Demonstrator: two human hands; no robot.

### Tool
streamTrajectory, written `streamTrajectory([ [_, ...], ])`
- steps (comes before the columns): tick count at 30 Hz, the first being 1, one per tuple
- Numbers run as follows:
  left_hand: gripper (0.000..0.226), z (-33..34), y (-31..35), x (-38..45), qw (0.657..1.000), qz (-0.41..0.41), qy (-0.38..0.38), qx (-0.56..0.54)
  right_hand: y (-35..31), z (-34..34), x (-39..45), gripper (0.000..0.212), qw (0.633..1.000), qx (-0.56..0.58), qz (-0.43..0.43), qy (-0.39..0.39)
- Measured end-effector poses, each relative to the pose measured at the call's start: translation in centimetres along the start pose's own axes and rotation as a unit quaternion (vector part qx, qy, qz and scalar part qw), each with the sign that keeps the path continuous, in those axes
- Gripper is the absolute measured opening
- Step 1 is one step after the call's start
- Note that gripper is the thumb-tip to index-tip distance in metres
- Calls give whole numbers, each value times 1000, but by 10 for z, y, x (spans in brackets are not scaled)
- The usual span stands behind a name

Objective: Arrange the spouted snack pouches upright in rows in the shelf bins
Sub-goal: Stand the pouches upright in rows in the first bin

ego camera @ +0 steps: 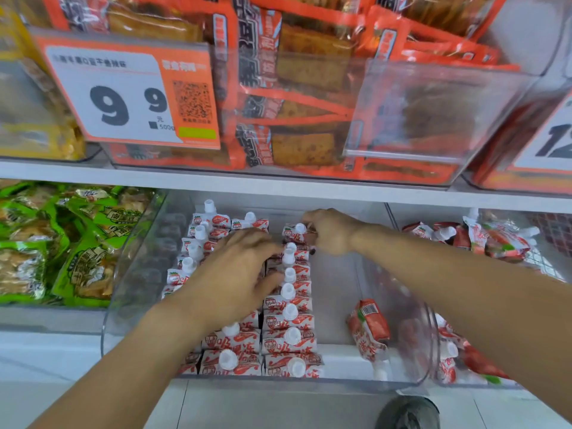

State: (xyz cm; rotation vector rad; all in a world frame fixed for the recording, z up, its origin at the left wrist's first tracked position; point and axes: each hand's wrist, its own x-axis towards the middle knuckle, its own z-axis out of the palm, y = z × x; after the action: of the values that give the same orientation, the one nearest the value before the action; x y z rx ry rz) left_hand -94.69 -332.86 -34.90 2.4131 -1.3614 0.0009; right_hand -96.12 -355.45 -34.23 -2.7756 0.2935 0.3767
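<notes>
Red-and-white spouted pouches [289, 317] with white caps stand upright in three rows inside a clear plastic bin [123, 274] on the lower shelf. My left hand [235, 274] lies over the middle row, fingers spread and touching the pouches. My right hand [328, 232] is at the back of the right row and pinches the top of the rearmost pouch [294, 232]. One pouch [370, 328] hangs upside down at the bin's right side, spout pointing down. The bin's right part holds no rows.
A neighbouring clear bin [538, 274] on the right holds several loose pouches [495, 239] in a heap. Green snack packs [62, 243] fill the bin to the left. Orange packs and a price card [130, 94] sit on the shelf above. A shoe [408, 413] shows on the floor.
</notes>
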Motion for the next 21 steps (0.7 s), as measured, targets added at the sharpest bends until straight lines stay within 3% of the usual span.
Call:
streamTrajectory([
  [4, 61, 1, -1, -10, 999, -18, -40, -16, -3, 1, 11, 19, 995, 93, -20, -9],
  [9, 51, -1, 2, -9, 999, -25, -18, -9, -10, -5, 24, 44, 996, 3, -21, -89],
  [13, 56, -2, 2, -9, 997, -70, -27, 3, -12, -3, 23, 55, 990, 54, -17, -129],
  [17, 62, -1, 2, -11, 995, -87, -49, -15, -7, -7, 19, 48, 975, 112, 6, -190],
  [21, 64, -3, 2, -8, 994, -91, -56, -16, -6, -1, 18, 40, 976, 138, 1, -169],
])
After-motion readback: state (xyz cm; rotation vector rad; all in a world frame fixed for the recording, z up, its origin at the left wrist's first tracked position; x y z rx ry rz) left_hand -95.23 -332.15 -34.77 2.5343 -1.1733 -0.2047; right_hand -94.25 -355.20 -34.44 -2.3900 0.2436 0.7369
